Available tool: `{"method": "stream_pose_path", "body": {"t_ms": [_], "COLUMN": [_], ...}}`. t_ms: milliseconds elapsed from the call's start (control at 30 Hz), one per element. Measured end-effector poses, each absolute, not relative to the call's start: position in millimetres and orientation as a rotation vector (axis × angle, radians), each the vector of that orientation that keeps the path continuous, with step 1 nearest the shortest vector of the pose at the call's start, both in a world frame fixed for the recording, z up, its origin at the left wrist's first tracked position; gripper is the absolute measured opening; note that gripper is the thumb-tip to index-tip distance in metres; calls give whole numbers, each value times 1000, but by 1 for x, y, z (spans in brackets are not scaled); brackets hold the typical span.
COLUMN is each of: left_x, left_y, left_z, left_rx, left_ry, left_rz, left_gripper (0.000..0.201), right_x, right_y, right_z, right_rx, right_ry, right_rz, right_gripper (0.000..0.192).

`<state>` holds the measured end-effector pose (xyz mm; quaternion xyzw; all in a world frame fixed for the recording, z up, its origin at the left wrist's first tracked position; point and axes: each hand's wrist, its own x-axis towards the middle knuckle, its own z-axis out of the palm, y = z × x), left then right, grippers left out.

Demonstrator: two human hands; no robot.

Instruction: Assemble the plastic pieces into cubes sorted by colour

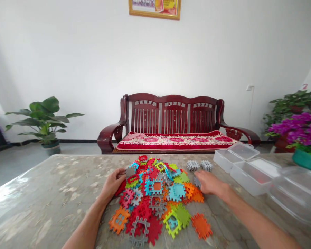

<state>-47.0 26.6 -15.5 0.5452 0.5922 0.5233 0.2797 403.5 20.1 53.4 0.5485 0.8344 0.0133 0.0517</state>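
A heap of colourful plastic interlocking tiles (157, 186) with notched edges covers the middle of the table. At its left side my left hand (113, 183) is closed, its thumb and fingers on the edge of a grey tile (130, 171). My right hand (209, 182) is on the heap's right side, closed on another grey tile (197, 182) that its fingers partly hide. Just beyond that hand lie two small stacks of grey tiles (193, 165). An orange tile (201, 226) rests apart at the near right.
Clear plastic boxes (251, 178) with lids stand at the table's right side. A green pot of purple flowers (307, 159) is at the far right. Beyond the patterned table (54, 193) are a wooden bench (175, 116) and a potted plant (51, 148).
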Motion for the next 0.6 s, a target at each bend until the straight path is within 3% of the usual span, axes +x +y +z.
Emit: {"method": "stream_pose_path", "body": {"t_ms": [267,500,600], "left_x": [-53,-49,-48], "left_y": [32,29,27], "left_z": [-25,-18,-16], "left_rx": [1445,1458,1451], "left_ry": [1557,1596,1581], "left_rz": [1395,1407,1404], "left_gripper": [43,45,43], "right_x": [426,446,449], "right_y": [23,37,43], "right_z": [40,59,60], "right_rx": [1868,2209,2256], "right_ry": [2608,2607,2618], "right_rz": [-115,-396,-417], "right_gripper": [59,78,77]}}
